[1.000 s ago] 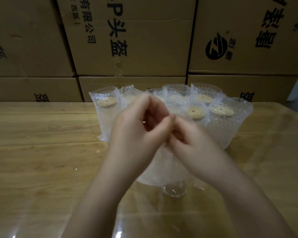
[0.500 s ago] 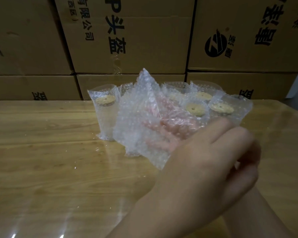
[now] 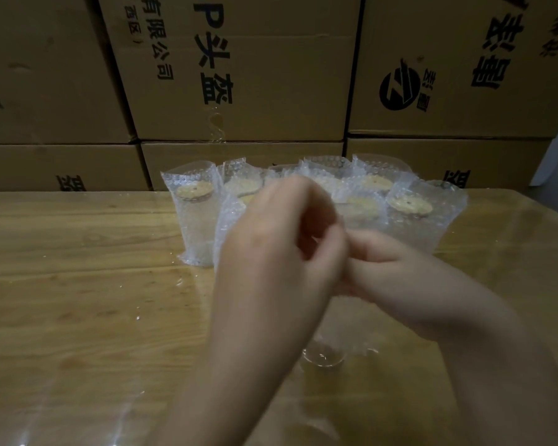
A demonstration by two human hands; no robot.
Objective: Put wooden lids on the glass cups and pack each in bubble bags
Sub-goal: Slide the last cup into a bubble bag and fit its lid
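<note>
My left hand [image 3: 277, 252] and my right hand [image 3: 400, 278] meet over the middle of the table, fingers curled, pinching the top of a bubble bag [image 3: 345, 323]. The bag hangs below them around a glass cup [image 3: 322, 362], and only the cup's clear base shows under the bag's lower edge. A fold of the same bag sticks out left of my left hand. Whether this cup has a lid is hidden by my hands. Behind them stand several packed cups [image 3: 195, 220] in bubble bags, each with a round wooden lid [image 3: 409, 204].
The wooden table [image 3: 78, 300] carries a glossy clear cover that reflects light. Stacked cardboard boxes [image 3: 239, 75] form a wall right behind the packed cups. The table's right corner [image 3: 554, 214] lies close to the cups.
Half a second ago the bubble bag was lifted and spread open with fingers inside it. Now both hands are together again, lower, with the bag hanging around the cup.
</note>
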